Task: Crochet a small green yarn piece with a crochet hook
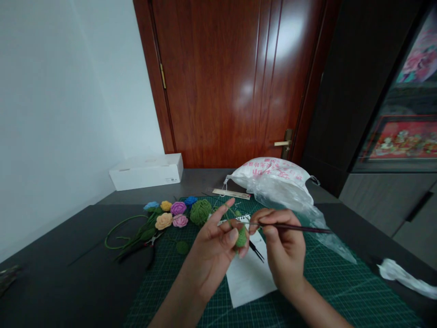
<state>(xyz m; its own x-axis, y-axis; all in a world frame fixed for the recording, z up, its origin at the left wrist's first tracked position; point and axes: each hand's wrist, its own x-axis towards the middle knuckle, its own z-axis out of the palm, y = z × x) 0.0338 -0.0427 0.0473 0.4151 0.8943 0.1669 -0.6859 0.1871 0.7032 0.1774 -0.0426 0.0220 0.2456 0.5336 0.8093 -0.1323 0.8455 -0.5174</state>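
The hands are raised close together above the cutting mat [344, 282], both pinching. The left hand [210, 241] holds a small green crocheted piece [241, 237] between its thumb and bent fingers, with its index finger [218, 214] spread upward. A green yarn strand [231, 213] seems to run up around that finger. The right hand [283, 243] pinches a slim dark crochet hook [302, 227] between thumb and fingertips.

From my remote view, the relation that matters is the hook against the crocheted piece. The hook's long axis runs almost level across the picture, its dark handle extending right past the knuckles and its thin end pointing left, just above the piece. I cannot make out its tip against the fingers. The piece sits between the hands, held by the left and just beside the right fingertips. Both wrists are bent, with the forearms rising from the bottom corners.

A green yarn ball [200, 212] lies on the mat just beyond the left hand, near a cluster of crocheted flowers [164, 221]. A white paper sheet [247, 282] lies under the hands, with a small black tool [256, 251] resting on it. Pliers [150, 249] lie on the worktop [58, 241] to the left.
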